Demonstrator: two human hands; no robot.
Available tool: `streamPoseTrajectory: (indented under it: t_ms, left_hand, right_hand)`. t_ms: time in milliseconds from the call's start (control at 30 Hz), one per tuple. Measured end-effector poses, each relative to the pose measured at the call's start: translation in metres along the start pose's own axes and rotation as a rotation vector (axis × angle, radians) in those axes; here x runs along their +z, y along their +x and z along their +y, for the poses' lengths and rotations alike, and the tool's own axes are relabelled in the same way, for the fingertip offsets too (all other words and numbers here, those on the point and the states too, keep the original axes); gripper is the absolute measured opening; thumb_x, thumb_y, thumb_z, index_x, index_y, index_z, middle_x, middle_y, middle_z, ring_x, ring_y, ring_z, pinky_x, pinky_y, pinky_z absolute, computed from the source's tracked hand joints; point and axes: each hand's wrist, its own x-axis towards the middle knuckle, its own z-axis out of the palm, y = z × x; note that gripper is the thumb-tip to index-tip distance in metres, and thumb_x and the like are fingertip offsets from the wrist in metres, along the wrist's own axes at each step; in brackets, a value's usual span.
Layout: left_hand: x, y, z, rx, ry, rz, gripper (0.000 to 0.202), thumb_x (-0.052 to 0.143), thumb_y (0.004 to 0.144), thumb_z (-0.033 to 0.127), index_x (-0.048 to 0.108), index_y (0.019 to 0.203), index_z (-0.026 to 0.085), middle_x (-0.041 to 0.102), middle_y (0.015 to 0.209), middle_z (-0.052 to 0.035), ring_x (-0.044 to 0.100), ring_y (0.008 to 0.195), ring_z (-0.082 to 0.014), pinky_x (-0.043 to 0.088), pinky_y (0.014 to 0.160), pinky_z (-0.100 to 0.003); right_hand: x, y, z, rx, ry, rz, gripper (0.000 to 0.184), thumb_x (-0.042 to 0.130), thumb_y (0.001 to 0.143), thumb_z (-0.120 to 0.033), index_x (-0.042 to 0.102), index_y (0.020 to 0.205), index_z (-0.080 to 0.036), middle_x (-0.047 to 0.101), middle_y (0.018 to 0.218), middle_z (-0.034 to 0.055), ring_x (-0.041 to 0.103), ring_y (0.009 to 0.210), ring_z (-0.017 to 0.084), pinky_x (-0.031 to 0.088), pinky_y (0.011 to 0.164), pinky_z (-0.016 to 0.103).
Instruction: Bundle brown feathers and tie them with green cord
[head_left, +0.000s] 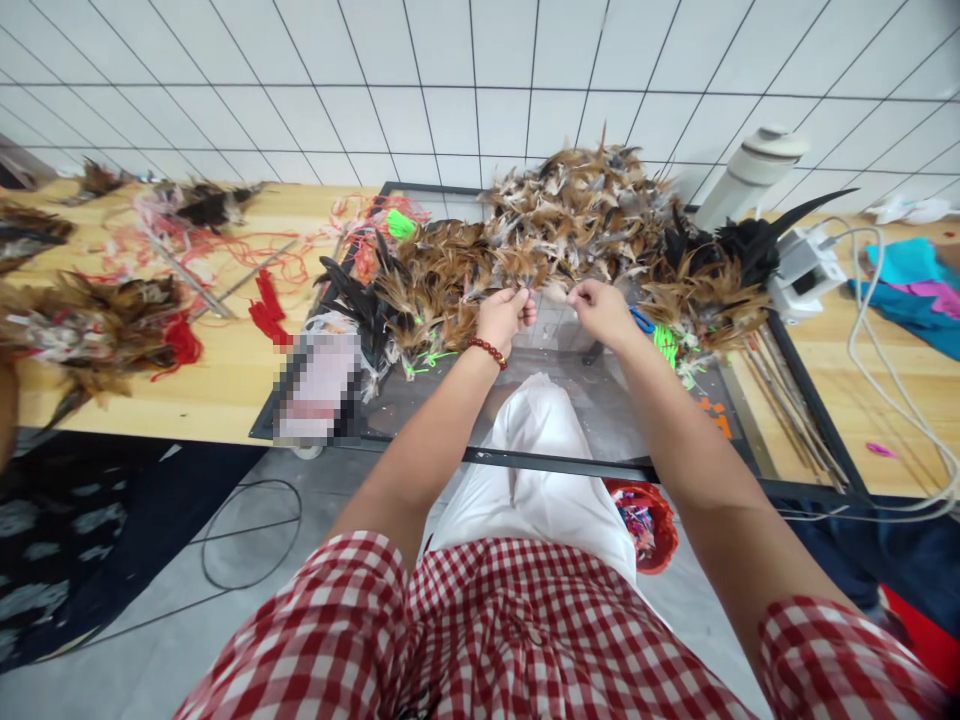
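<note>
Over a dark glass-topped tray (420,420), both hands are raised close to a big heap of brown and white feathers (577,215). My left hand (507,318), with a red bead bracelet (489,352) at the wrist, has its fingers pinched together at the front of the heap. What lies in that pinch is too small to tell. My right hand (600,308) is also pinched closed, its fingertips beside a small pale feather tuft (555,293); whether it grips the tuft is unclear. Below the right wrist lie a blue-handled tool (642,320) and a bundle of bright green ties (665,345).
Black feathers (750,248) and a white device (806,275) with cables stand right, before a white bottle (754,175). Thin sticks (795,400) lie along the tray's right side. Leftward are feather bunches (97,315), red strings (268,310) and a blurred-out object (319,385).
</note>
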Motion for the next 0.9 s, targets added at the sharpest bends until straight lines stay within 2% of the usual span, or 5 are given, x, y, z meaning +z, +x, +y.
streamPoseTrajectory:
  t_ms: [200, 433, 667, 767, 900]
  left_hand:
    - [-0.001, -0.002, 0.003, -0.071, -0.048, -0.039, 0.013, 0.065, 0.095, 0.015, 0.065, 0.082, 0.012, 0.065, 0.066, 0.0016, 0.063, 0.060, -0.0055, 0.053, 0.075, -0.020]
    - [0.001, -0.004, -0.002, -0.137, -0.092, -0.148, 0.017, 0.066, 0.093, 0.011, 0.063, 0.077, 0.012, 0.066, 0.063, 0.0004, 0.068, 0.066, -0.0084, 0.056, 0.089, -0.027]
    - [0.005, -0.007, -0.004, -0.096, -0.026, -0.153, 0.027, 0.059, 0.096, 0.008, 0.059, 0.070, 0.011, 0.062, 0.058, 0.0013, 0.060, 0.055, -0.0067, 0.050, 0.067, -0.021]
    - [0.006, -0.007, -0.005, -0.083, -0.050, -0.139, 0.027, 0.055, 0.099, 0.009, 0.059, 0.073, 0.012, 0.058, 0.056, 0.0034, 0.056, 0.050, -0.0063, 0.046, 0.062, -0.021]
    - [0.005, -0.005, -0.006, -0.061, -0.129, -0.104, 0.024, 0.053, 0.100, 0.010, 0.061, 0.078, 0.012, 0.058, 0.059, 0.0041, 0.056, 0.052, -0.0055, 0.046, 0.063, -0.021]
  right_hand:
    - [0.022, -0.011, -0.023, 0.060, 0.739, -0.130, 0.036, 0.078, 0.073, -0.049, 0.056, 0.071, -0.021, 0.054, 0.059, -0.0044, 0.045, 0.054, 0.009, 0.036, 0.055, 0.023]
    - [0.024, -0.015, -0.016, -0.169, 0.461, -0.030, 0.018, 0.066, 0.083, -0.036, 0.060, 0.077, -0.020, 0.061, 0.069, -0.0015, 0.052, 0.064, 0.012, 0.043, 0.065, 0.027]
    - [0.011, -0.022, -0.025, -0.372, 0.019, 0.099, 0.023, 0.064, 0.085, -0.029, 0.067, 0.105, -0.018, 0.067, 0.105, 0.0110, 0.062, 0.087, 0.021, 0.053, 0.084, 0.039]
    - [-0.024, -0.069, -0.043, -0.415, 0.092, 0.127, 0.048, 0.071, 0.085, -0.036, 0.061, 0.130, -0.022, 0.065, 0.124, 0.0136, 0.063, 0.088, 0.022, 0.055, 0.085, 0.042]
    - [-0.061, -0.189, -0.013, -0.422, 0.504, -0.081, 0.012, 0.072, 0.088, -0.029, 0.071, 0.100, -0.025, 0.067, 0.088, 0.0053, 0.062, 0.080, 0.018, 0.053, 0.075, 0.035]
